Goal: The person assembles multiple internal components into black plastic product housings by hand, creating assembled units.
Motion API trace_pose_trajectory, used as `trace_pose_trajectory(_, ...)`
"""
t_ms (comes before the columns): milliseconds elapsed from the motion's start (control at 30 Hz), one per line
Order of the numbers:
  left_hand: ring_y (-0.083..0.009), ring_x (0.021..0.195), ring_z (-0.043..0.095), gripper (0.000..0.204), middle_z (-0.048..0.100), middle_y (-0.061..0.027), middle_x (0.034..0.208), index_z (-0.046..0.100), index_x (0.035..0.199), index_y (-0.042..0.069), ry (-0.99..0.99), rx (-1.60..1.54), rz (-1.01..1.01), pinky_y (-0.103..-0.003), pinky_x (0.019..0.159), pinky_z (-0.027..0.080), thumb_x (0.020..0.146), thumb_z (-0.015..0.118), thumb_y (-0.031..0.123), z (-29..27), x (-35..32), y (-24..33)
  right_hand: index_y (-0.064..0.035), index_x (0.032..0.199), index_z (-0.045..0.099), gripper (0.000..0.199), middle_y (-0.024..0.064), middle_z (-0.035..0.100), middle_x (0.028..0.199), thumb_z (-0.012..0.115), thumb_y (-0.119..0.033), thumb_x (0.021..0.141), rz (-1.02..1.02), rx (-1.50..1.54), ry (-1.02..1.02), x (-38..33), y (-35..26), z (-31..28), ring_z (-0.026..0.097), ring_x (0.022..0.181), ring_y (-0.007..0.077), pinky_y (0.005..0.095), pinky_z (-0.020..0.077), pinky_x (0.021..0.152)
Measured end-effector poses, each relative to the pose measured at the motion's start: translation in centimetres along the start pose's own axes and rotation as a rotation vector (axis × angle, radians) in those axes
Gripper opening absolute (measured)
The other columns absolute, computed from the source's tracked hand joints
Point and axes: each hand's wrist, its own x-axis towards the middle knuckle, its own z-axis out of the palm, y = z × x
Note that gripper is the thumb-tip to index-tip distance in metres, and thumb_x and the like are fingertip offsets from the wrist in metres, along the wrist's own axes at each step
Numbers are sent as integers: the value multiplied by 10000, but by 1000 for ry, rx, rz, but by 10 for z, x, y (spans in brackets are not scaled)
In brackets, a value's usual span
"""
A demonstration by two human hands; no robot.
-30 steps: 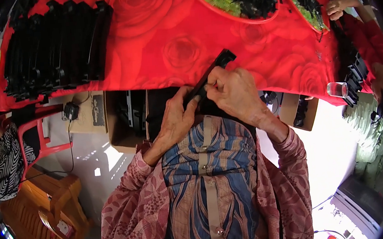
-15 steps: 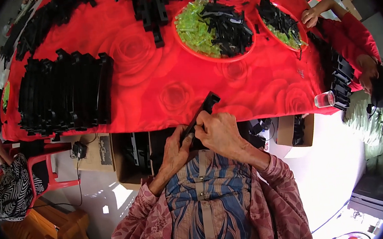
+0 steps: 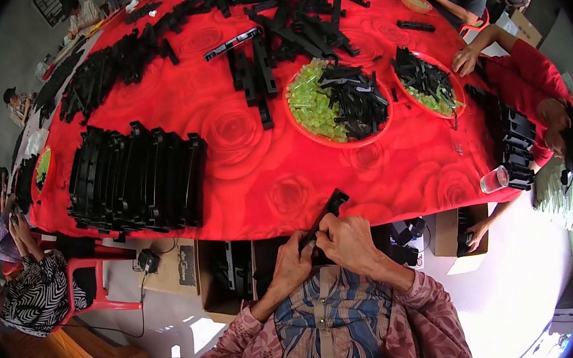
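Observation:
Both hands hold a long black plastic part (image 3: 332, 206) at the table's near edge, its far end tilted up and to the right. My left hand (image 3: 292, 262) is closed around the lower end. My right hand (image 3: 349, 242) grips it a little farther up, fingers curled over it; what the fingertips press on is hidden. Ahead, a round orange basket (image 3: 347, 144) holds yellow-green clear pieces (image 3: 310, 106) and small black pieces (image 3: 355, 102). To the left stands a tight row of similar black parts (image 3: 136, 177).
A red rose-patterned cloth (image 3: 244, 176) covers the table. A second basket (image 3: 423, 88) and a clear glass (image 3: 493, 180) are to the right. Loose black parts (image 3: 297, 17) pile up at the back. Beneath the edge stand cardboard boxes (image 3: 214, 291). A co-worker in red (image 3: 526, 70) sits at the right.
The view has tilted up, so the table sits lower in the picture and more of its far side shows. The right co-worker's hand now reaches into a box below. Both my hands keep their grip.

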Motion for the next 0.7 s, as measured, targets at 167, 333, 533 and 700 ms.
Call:
trace_pose_trajectory(167, -332, 714, 676, 117, 637, -208, 746, 585, 962, -30, 51, 22, -31, -388, 625, 474, 893, 556, 60, 8, -2, -15, -47, 758, 575, 86, 127, 569, 525, 649, -89, 767, -62, -129, 59, -11, -1, 10, 594, 462, 310, 424, 470, 451)
trace_pose_trajectory(333, -400, 761, 662, 142, 634, -242, 783, 593, 959, -24, 32, 34, -48, -421, 648, 478, 874, 551, 81, 7, -6, -22, -54, 739, 550, 113, 131, 565, 526, 644, -104, 777, -65, -125, 81, -18, -8, 15, 602, 474, 313, 429, 471, 455)
trace_pose_trajectory(533, -421, 818, 653, 207, 628, -279, 837, 574, 1020, -41, 2, -15, -9, -422, 699, 483, 893, 527, 116, 3, -1, -8, -59, 755, 584, 116, 143, 603, 571, 664, -137, 786, 16, -89, 95, -12, 1, 12, 618, 512, 329, 435, 470, 476)
trace_pose_trajectory(700, -281, 742, 655, 227, 644, -186, 790, 568, 1044, -58, -164, -78, -136, -376, 674, 486, 901, 531, 115, -11, 9, 7, -23, 764, 636, 144, 170, 630, 615, 660, -164, 783, 125, 27, -52, 2, 3, -4, 641, 598, 364, 456, 493, 554)
